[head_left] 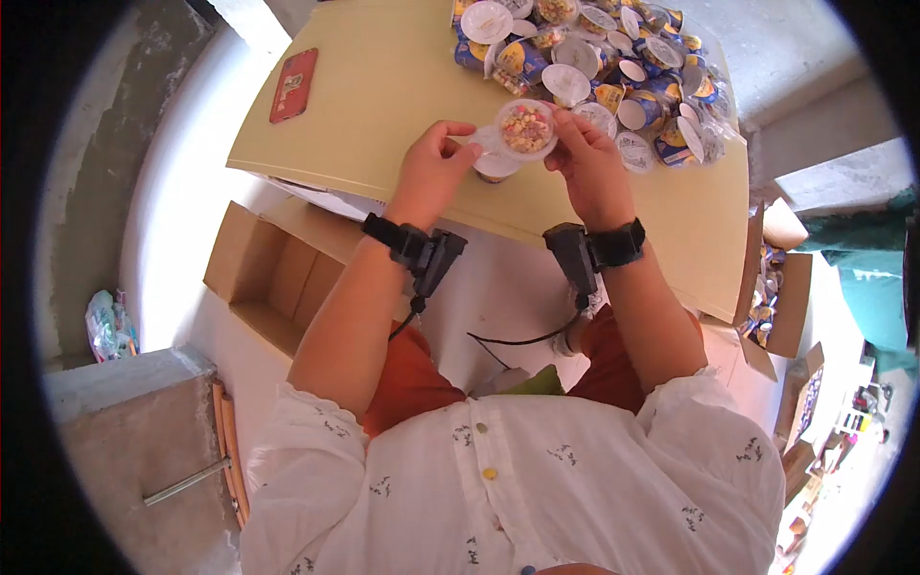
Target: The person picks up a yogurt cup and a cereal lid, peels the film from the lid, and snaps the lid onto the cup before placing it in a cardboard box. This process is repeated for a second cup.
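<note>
My right hand pinches the rim of a small clear plastic cup filled with colourful cereal bits, tilted toward me. Just left of it and partly behind is a paper cup with a whitish rim, near the table's front edge. My left hand has its thumb and curved index finger at the left edge of that rim; its other fingers are partly hidden. On the table beyond my right hand lies a heap of blue and yellow snack cups with white lids and clear cereal cups mixed in.
A red phone-like object lies on the yellow table at the left. An open cardboard box stands below the table's left side. Another box at the right holds more cups. Black devices with cables are strapped to both wrists.
</note>
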{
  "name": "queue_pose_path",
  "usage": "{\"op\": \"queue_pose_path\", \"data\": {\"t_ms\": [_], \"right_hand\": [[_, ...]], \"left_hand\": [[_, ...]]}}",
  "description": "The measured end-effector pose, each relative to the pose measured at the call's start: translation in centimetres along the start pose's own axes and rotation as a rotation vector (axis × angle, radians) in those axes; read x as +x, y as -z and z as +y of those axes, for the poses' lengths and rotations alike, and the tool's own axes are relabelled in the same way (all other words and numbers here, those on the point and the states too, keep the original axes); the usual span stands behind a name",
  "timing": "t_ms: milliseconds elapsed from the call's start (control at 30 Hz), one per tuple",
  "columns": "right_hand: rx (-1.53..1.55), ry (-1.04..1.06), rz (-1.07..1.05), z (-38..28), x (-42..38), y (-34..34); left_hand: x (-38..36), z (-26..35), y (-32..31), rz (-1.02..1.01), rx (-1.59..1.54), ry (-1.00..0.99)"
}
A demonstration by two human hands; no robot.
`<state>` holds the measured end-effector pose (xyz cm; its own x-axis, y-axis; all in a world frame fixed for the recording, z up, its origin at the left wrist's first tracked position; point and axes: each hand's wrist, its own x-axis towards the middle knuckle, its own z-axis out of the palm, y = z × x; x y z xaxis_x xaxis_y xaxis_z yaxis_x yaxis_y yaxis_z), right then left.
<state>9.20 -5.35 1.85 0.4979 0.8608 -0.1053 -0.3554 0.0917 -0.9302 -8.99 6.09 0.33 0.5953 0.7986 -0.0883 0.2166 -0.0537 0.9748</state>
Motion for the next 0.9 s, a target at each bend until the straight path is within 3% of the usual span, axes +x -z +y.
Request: {"op": "queue_pose_path", "data": {"t_ms": [133,200,233,300,500,567,900], "right_hand": [[0.0,-0.001,-0.047,0.7,0.4,-0.9],[-0.009,0.002,-0.054,0.9,0.4,-1.4],[-0.015,0.011,-0.041,0.9,0.4,-1.7],[-0.021,0.019,-0.031,1.2,0.5,-2.0],[-0.109,0.017,-0.021,2.1,0.8,-1.6],[-0.386,0.147,0.074,2.3,0.7,-1.7],[-0.312,0.069,-0.025,4.5,0.8,-0.6]], "left_hand": [[0.3,0.8,0.4,0.097,-0.02,-0.027],[0.5,0.9,0.6,0.06,0.078,-0.346],[0.4,0.7,0.4,0.06,0.078,-0.346],[0.0,0.4,-0.2,0.032,0.425,-0.529],[-0.4,1.2,-0.8,-0.012,0.476,-0.478],[-0.3,0.8,-0.8,-0.018,0.452,-0.481],[-0.2,-1.0,-1.1,-0.125,0.225,-0.343]]}}
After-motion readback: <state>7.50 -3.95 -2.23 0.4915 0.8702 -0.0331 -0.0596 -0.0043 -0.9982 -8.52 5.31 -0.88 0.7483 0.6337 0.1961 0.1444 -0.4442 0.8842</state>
